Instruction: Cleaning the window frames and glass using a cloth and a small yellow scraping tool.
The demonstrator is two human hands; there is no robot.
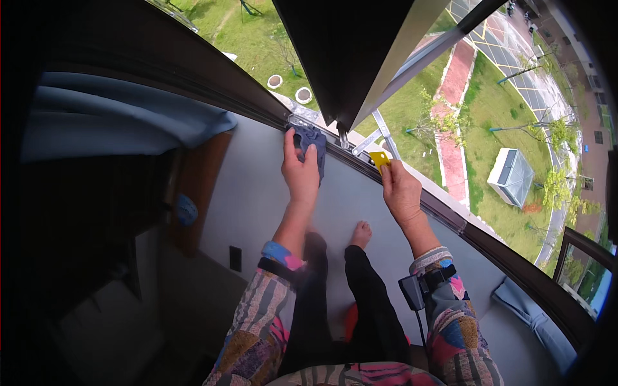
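A dark blue-grey cloth (316, 152) is held in my left hand (300, 173), its upper folds against the window frame's lower track and the rest hanging over the pale sill (260, 178). Thumb and forefinger stand apart, with cloth between them. My right hand (401, 190) pinches a small yellow scraper-like piece (380, 160) with holes in it, just above the dark window track (359, 165). Between the hands, the metal hinge arm (369, 141) of the outward-swung window sash (357, 62) joins the frame.
Far below the opening lie grass and a red path (454, 116). A blue curtain (130, 116) hangs at left, and another bunched curtain (526, 304) lies at right. My bare foot (362, 234) stands on the sill. A dark socket-like plate (235, 259) is below the sill's edge.
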